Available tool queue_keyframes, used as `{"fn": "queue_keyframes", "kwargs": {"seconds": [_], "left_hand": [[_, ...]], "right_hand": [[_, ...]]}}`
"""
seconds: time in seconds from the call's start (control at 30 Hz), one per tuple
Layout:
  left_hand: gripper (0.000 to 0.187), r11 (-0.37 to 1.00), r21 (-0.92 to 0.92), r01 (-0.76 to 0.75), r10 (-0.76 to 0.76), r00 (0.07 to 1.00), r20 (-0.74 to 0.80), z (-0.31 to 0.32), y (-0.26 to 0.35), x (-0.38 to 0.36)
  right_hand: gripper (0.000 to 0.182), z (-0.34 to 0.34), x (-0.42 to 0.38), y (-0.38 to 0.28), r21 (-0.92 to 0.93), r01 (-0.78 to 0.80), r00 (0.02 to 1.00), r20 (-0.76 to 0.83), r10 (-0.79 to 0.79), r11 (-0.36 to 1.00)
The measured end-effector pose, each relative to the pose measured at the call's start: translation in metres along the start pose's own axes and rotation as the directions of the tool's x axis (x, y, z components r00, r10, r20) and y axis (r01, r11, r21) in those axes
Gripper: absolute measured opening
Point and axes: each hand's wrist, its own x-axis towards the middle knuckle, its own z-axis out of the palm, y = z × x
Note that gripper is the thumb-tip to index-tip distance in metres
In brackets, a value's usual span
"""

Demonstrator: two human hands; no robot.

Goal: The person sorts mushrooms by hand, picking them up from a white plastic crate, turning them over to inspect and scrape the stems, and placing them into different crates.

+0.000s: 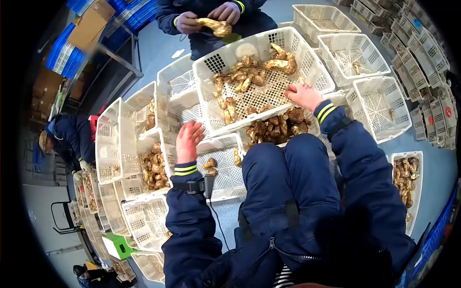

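My left hand point(188, 140) is held over the small baskets on the left, fingers apart and nothing in it. My right hand point(305, 96) reaches over the near right side of a large white plastic basket point(206, 108), its fingers stretched toward the inside; no object shows in them. Thick brown-and-cream mushrooms point(245, 74) lie along the far and left parts of that basket. Below its near edge, close to my knees, is a pile of darker mushrooms point(278, 127). A few small mushrooms point(210, 164) lie in a basket point(225, 185) just below my left hand.
Across from me, a co-worker's gloved hands point(206, 19) hold a large mushroom point(216, 27). More white baskets point(336, 42) stand on both sides, some with mushrooms. Another person point(69, 139) bends over baskets at the left. Stacked baskets point(418, 53) line the right.
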Motion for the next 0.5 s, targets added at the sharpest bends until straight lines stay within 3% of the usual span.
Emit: {"fn": "queue_keyframes", "kwargs": {"seconds": [0.03,0.07,0.17,0.2,0.27,0.3,0.33,0.37,0.4,0.43,0.47,0.5], "left_hand": [[0.042,0.999,0.039,-0.037,0.036,0.999,0.024,0.033,0.008,-0.002],[0.042,0.994,0.079,-0.072,0.068,0.996,0.053,0.058,0.011,-0.001],[0.04,0.984,0.18,-0.008,-0.046,0.956,0.29,0.102,0.008,0.008],[0.04,0.973,0.229,0.013,-0.097,0.928,0.359,0.11,0.007,0.011],[0.039,0.932,0.352,0.086,-0.227,0.896,0.381,0.121,0.01,0.023],[0.037,0.883,0.469,0.007,-0.218,0.891,0.397,0.127,0.015,0.035],[0.035,0.814,0.577,-0.07,-0.216,0.885,0.412,0.135,0.02,0.048],[0.031,0.834,0.527,-0.165,-0.099,0.894,0.437,0.137,0.011,0.068],[0.029,0.741,0.622,-0.254,-0.114,0.865,0.489,0.145,0.018,0.084],[0.03,0.695,0.695,-0.184,-0.221,0.865,0.45,0.157,0.022,0.101],[0.031,0.639,0.761,-0.115,-0.322,0.858,0.4,0.173,0.027,0.117],[0.029,0.552,0.784,-0.284,-0.235,0.849,0.473,0.181,0.013,0.146]], "right_hand": [[0.041,-0.007,0.007,0.012,0.062,0.029,0.998,0.062,-0.033,0.998],[0.043,-0.021,0.008,0.009,0.056,-0.046,0.996,0.073,0.042,0.997],[0.043,-0.028,0.015,0.032,-0.054,-0.285,0.955,-0.108,0.278,0.957],[0.042,-0.024,0.016,0.042,-0.037,-0.251,0.956,-0.166,0.242,0.967],[0.041,-0.021,0.007,0.043,-0.209,-0.272,0.961,-0.113,0.253,0.939],[0.039,-0.009,0.008,0.045,-0.28,-0.299,0.944,-0.225,0.24,0.912],[0.036,-0.002,0.012,0.052,-0.243,-0.215,0.953,-0.263,0.149,0.946],[0.034,-0.003,0.011,0.048,-0.281,-0.25,0.956,-0.22,0.192,0.927],[0.033,-0.007,0.01,0.042,-0.321,-0.28,0.956,-0.183,0.231,0.905],[0.029,-0.006,0.009,0.041,-0.289,-0.292,0.951,-0.189,0.244,0.912],[0.027,0.002,0.008,0.046,-0.335,-0.257,0.942,-0.296,0.158,0.907],[0.027,0.003,0.006,0.047,-0.312,-0.205,0.936,-0.341,0.092,0.928]]}}
